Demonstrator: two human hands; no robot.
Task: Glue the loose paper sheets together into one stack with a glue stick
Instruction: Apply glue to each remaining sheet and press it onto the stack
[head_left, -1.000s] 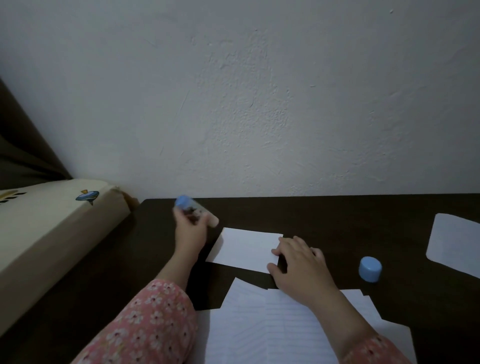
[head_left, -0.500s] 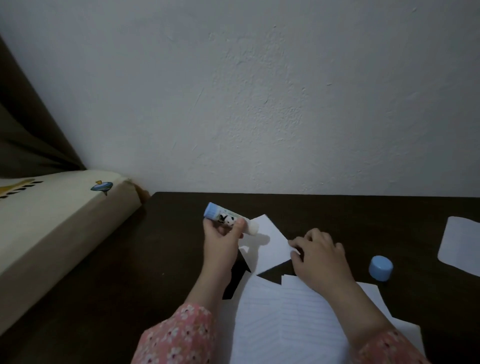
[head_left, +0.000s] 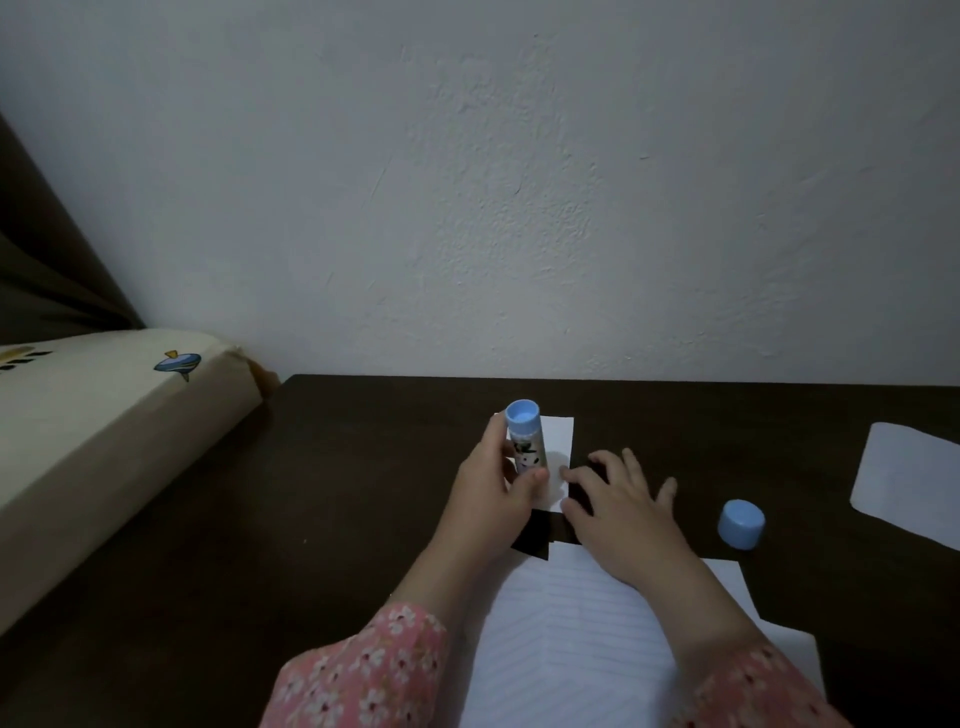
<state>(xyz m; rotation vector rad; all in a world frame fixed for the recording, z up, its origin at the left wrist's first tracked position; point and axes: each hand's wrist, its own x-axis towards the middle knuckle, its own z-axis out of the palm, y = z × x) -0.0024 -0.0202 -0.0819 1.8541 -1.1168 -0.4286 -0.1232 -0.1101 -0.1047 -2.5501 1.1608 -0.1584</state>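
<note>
The left hand (head_left: 491, 488) grips the glue stick (head_left: 525, 441), fingers and thumb curled round its barrel. The stick stands nearly upright, long axis vertical, blue base up toward the camera, its working end down on the small sheet (head_left: 558, 441). That sheet lies directly under and just beyond the left hand, on the dark table (head_left: 363, 493), its long side running away from the person. The right hand (head_left: 618, 499) is flat, fingers spread and straight, fingertips pressing the sheet's near right edge to hold it in place. The left hand is nearer the sheet's centre; any stroke appears bound to run along the sheet's length.

The small sheet is white, plain and flat. A lined stack (head_left: 571, 623) lies nearer the person, partly under the right forearm. The blue cap (head_left: 741, 524) stands apart to the right, with another sheet (head_left: 914, 478) further right.

Judgement: gluing of this sheet is in hand; joining to the stack is not yet done.
</note>
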